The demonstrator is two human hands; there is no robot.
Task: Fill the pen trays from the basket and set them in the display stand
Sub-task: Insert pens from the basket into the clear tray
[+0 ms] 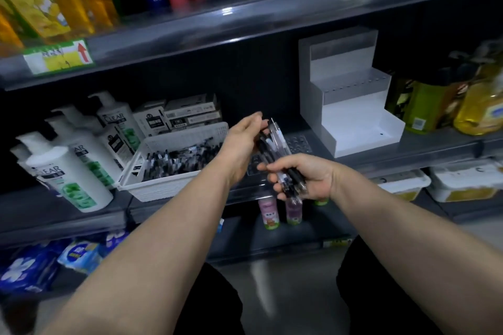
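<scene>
A white slatted basket (163,185) full of black and clear pens sits on the middle shelf, left of centre. My right hand (307,178) grips a bunch of pens (272,144) by their lower ends, just right of the basket. My left hand (242,144) is raised against the upper part of that bunch, fingers spread and touching the pens. A clear pen tray (295,144) with rows of holes lies on the shelf behind my hands. The white stepped display stand (351,106) is on the same shelf to the right, with no trays in it.
White shampoo pump bottles (70,168) crowd the shelf left of the basket, and small boxes (187,114) are stacked behind it. Yellow bottles (476,106) stand right of the stand. The upper shelf edge (245,32) overhangs. Small bottles (268,212) sit on the lower shelf.
</scene>
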